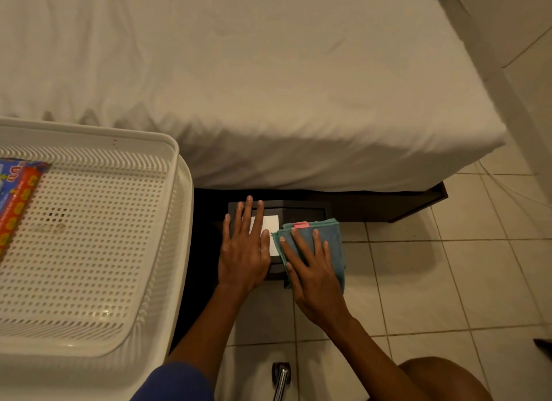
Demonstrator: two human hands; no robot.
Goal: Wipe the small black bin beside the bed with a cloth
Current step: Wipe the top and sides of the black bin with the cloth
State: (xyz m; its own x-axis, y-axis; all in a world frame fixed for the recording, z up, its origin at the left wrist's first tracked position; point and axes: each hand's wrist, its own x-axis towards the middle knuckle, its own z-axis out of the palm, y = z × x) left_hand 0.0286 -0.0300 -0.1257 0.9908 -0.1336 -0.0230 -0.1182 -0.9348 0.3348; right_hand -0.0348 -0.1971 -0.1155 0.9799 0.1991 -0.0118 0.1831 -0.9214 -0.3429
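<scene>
The small black bin (301,211) stands on the floor against the foot of the bed (239,87), with a white label (273,230) on its top. My left hand (243,248) lies flat on the left part of the bin's top, fingers spread, partly covering the label. A folded blue-green cloth (328,236) with a pink tag (301,225) covers the bin's right part. My right hand (310,269) presses flat on that cloth, fingers apart. The bin's right side is hidden under the cloth.
A white perforated basket (89,251) sits on a white stand at the left, holding a red printed packet (18,200). Pale floor tiles (448,281) extend to the right. A metal handle (280,379) shows at the bottom, and my knee (442,379) at bottom right.
</scene>
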